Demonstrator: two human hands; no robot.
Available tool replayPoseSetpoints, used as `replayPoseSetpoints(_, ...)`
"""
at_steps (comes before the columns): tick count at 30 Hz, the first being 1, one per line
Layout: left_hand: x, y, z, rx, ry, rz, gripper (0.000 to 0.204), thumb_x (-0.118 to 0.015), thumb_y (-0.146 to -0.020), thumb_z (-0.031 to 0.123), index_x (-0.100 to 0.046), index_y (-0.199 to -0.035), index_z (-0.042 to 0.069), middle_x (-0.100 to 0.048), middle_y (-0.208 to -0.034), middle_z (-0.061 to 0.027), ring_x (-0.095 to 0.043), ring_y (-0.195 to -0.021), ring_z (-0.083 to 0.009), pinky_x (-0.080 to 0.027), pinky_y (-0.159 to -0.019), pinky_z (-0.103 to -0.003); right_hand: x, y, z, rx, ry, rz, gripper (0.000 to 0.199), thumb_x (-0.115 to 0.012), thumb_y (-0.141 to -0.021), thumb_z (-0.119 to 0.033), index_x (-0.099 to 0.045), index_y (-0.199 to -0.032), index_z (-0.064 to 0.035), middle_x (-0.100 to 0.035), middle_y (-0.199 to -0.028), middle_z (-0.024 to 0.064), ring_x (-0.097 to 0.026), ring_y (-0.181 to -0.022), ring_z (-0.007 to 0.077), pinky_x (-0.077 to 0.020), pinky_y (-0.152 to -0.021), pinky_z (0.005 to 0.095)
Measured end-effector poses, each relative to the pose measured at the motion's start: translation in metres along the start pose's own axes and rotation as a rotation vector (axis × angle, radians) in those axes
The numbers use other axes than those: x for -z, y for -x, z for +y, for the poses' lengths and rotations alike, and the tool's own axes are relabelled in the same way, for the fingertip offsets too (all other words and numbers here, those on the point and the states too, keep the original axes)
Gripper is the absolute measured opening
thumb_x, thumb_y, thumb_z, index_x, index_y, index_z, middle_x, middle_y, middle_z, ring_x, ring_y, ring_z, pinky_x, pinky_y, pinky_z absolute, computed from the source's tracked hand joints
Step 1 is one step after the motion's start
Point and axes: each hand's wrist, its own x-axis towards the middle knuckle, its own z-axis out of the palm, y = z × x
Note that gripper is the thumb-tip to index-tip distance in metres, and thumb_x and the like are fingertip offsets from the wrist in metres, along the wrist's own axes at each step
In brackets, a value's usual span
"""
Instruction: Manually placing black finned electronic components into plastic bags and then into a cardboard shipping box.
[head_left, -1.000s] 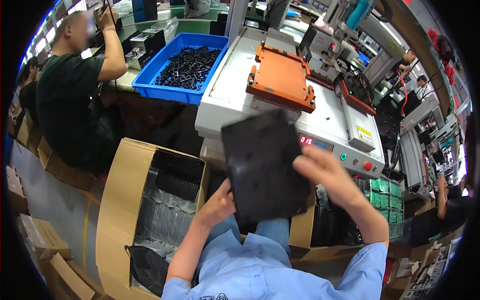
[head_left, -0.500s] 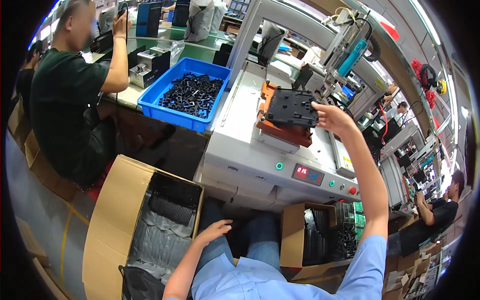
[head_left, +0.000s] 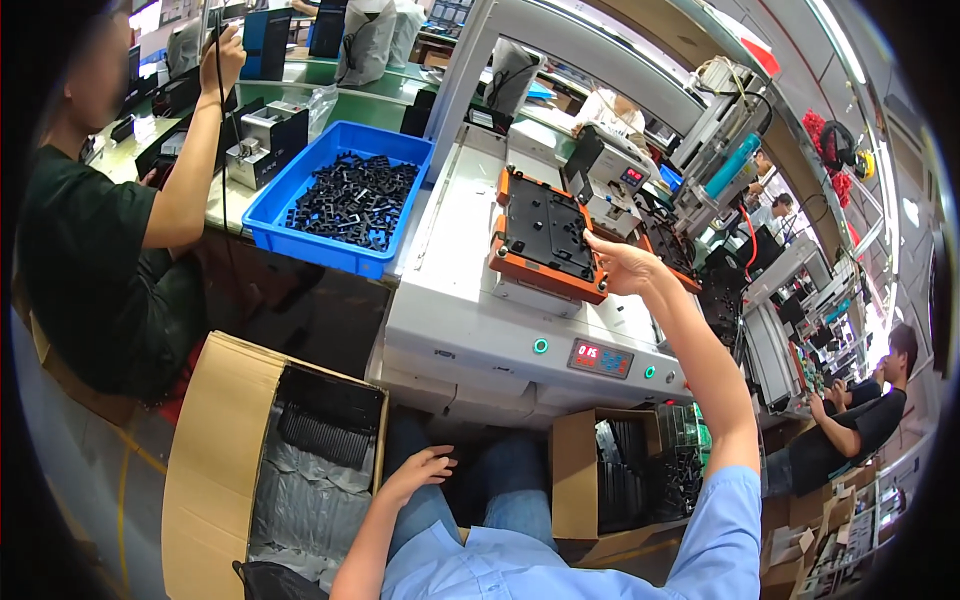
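Far off to the left of my left hand [head_left: 425,468], a co-worker [head_left: 95,240] in a dark shirt sits at the green desk [head_left: 300,85], one arm raised, holding a thin black cable. Just below my left hand and to its left stands an open carton [head_left: 215,440] lined with grey plastic, black parts stacked at its far end. My left hand hangs low over my lap by that carton's edge, fingers loosely spread, gripping nothing.

Up and left of my right hand [head_left: 620,268] sits a blue bin [head_left: 300,215] heaped with small black pieces, pushed against the white machine [head_left: 480,330]. My right arm stretches out over that machine, and the hand rests at the right edge of the black plate [head_left: 545,225]. The plate lies flat in the orange tray [head_left: 540,272], just left of my fingers. Fingertips touch the plate's rim; whether they pinch it or only press on it, I cannot tell.

Below my right elbow, a smaller carton [head_left: 580,480] holds more black parts. Beyond my right hand the machine's cables and a teal cylinder [head_left: 730,168] crowd in. Far right and lower, another person [head_left: 855,425] sits working at a bench.
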Motion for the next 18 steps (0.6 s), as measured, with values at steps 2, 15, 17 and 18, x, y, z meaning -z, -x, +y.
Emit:
replayPoseSetpoints(2, -0.002, 0.000, -0.001, 0.003, 0.003, -0.003, 0.064, -0.057, -0.088, 0.039, -0.037, -0.137, 0.002, -0.053, -0.124, -0.0167, -0.054, -0.109, -0.0240, -0.043, -0.093, -0.036, -0.003, 0.004, -0.002, 0.073, -0.004, -0.064, 0.031, -0.079, -0.072, -0.040, -0.061, -0.082, -0.0167, -0.054, -0.074, -0.0046, -0.047, -0.064, 0.0072, -0.0364, -0.058, 0.0234)
replayPoseSetpoints(15, 0.000, -0.001, -0.001, 0.006, 0.043, -0.012, 0.061, -0.056, -0.090, 0.035, -0.036, -0.137, 0.002, -0.053, -0.123, -0.0169, -0.055, -0.108, -0.0225, -0.045, -0.092, -0.034, -0.002, -0.056, -0.061, 0.570, 1.258, 0.580, 0.051, -0.059, -0.081, -0.049, -0.065, -0.078, 0.0012, -0.066, -0.073, 0.0161, -0.062, -0.059, 0.0239, -0.0499, -0.068, 0.0354)
replayPoseSetpoints(17, 0.002, -0.005, -0.001, -0.003, 0.057, -0.025, 0.061, -0.056, -0.090, 0.035, -0.036, -0.137, 0.002, -0.053, -0.123, -0.0167, -0.055, -0.109, -0.0225, -0.045, -0.092, -0.034, 0.004, -0.067, -0.069, 0.476, 1.073, 0.374, 0.038, -0.060, -0.080, -0.036, -0.063, -0.073, 0.0019, -0.061, -0.062, 0.0133, -0.057, -0.052, 0.0208, -0.0466, -0.054, 0.0334)
replayPoseSetpoints(18, 0.003, -0.001, -0.001, 0.000, 0.077, -0.007, 0.060, -0.056, -0.090, 0.034, -0.036, -0.137, 0.002, -0.053, -0.123, -0.0167, -0.055, -0.109, -0.0225, -0.045, -0.092, -0.034, -0.018, -0.059, -0.069, 0.343, 0.787, 0.342, 0.026, -0.058, -0.076, -0.022, -0.059, -0.068, 0.0020, -0.052, -0.054, 0.0077, -0.048, -0.045, 0.0168, -0.0361, -0.042, 0.0301)
